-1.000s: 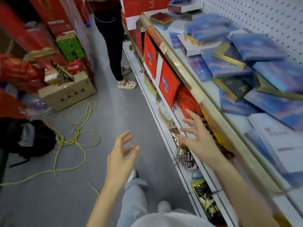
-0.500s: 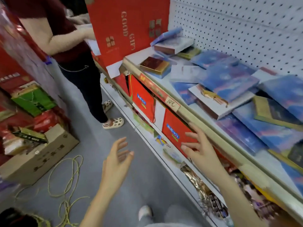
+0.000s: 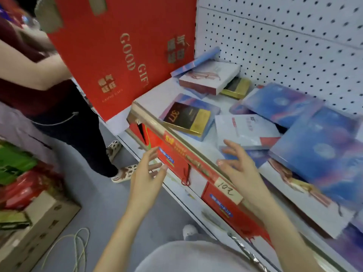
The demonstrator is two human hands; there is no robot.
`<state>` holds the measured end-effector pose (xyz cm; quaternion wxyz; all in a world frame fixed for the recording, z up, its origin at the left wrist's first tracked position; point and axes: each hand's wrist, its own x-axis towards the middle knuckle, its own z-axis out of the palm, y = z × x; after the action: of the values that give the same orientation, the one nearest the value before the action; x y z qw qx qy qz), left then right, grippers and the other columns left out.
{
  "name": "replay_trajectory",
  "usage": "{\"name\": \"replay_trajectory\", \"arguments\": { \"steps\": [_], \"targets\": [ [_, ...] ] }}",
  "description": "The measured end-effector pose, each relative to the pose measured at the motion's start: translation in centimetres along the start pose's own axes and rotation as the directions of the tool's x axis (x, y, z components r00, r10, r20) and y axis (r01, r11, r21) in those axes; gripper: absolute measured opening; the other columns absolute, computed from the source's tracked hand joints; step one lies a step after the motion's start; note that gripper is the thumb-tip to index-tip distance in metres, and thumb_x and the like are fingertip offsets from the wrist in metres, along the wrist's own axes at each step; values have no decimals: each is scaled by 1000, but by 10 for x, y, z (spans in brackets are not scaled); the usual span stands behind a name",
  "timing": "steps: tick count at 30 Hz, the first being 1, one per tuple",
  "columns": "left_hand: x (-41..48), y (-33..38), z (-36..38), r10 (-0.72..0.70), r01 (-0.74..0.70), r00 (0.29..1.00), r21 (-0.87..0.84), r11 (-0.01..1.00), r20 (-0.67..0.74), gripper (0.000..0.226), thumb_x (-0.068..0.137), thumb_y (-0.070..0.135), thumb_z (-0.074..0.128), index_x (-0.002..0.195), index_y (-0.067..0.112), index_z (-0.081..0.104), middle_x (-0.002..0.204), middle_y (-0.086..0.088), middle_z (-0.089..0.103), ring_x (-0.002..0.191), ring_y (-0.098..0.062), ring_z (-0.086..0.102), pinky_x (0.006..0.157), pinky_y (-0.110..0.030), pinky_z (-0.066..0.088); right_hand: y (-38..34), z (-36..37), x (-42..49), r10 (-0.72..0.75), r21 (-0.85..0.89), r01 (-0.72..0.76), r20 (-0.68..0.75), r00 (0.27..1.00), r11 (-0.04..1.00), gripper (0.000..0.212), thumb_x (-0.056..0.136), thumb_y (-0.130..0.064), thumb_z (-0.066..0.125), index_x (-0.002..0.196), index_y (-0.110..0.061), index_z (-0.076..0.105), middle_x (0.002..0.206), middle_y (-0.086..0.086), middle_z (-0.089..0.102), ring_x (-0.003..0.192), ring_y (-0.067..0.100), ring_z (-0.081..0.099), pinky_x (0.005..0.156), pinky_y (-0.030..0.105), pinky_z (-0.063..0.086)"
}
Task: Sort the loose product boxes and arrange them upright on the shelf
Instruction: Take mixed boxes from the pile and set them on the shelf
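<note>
Blue-printed product boxes (image 3: 322, 152) lie flat and overlapping across the shelf (image 3: 155, 95), none on edge, so by my read sorting has barely begun. The black-and-gold box marked 377 (image 3: 188, 118) sits flat near the front rail on top of a blue one. The white box (image 3: 247, 130) is just right of it, and its far corner looks tucked under the big blue box. A white lidded box (image 3: 210, 77) and a gold box (image 3: 236, 88) sit back by the pegboard (image 3: 275, 46). Your right hand (image 3: 241, 169) hovers over the front rail, fingers spread and gripping nothing. Its fingertips are at the white box's near edge, but I can't tell if they touch. That's likely your pick, since it's the closest. Your left hand (image 3: 145, 177) is out in the aisle in front of the rail, fingers loosely extended and empty, probably staged to take the opposite edge. The tall red GOOD GIFT box (image 3: 121, 52) stands at the shelf's left end and could serve as a bookend for uprights. Lift the overlapping blue box first, or the white one may drag it. Thin boxes will likely topple unless leaned on something. Another person (image 3: 29, 85) is close on your left, so mind your elbows.
</note>
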<state>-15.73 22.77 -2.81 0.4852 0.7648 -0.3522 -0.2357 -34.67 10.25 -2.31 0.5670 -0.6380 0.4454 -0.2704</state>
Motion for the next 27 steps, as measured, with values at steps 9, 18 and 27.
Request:
{"name": "replay_trajectory", "arguments": {
  "steps": [9,18,27],
  "targets": [
    [151,5,-1,59,-78,986,120,990,155,49,91,19,60,136,30,45,125,8,58,98,5,58,80,-11,45,-29,67,80,38,-195,-86,-236,971,977,28,94,-20,58,119,-33,54,109,-11,49,106,7,51,85,20,46],
    [253,5,11,76,-261,820,253,932,568,51,89,24,62,138,25,47,122,-3,59,114,-20,57,98,-40,48,-36,122,117,212,-69,-331,-641,737,941,32,91,-21,63,122,-24,56,111,0,42,110,28,55,99,36,43],
    [282,2,2,18,-24,744,0,1000,668,45,84,8,69,120,30,53,102,14,65,92,11,61,80,-7,45,-64,154,149,65,124,64,-815,577,990,34,88,-18,64,107,-45,56,106,-32,62,102,-5,59,86,18,48]
  ]
}}
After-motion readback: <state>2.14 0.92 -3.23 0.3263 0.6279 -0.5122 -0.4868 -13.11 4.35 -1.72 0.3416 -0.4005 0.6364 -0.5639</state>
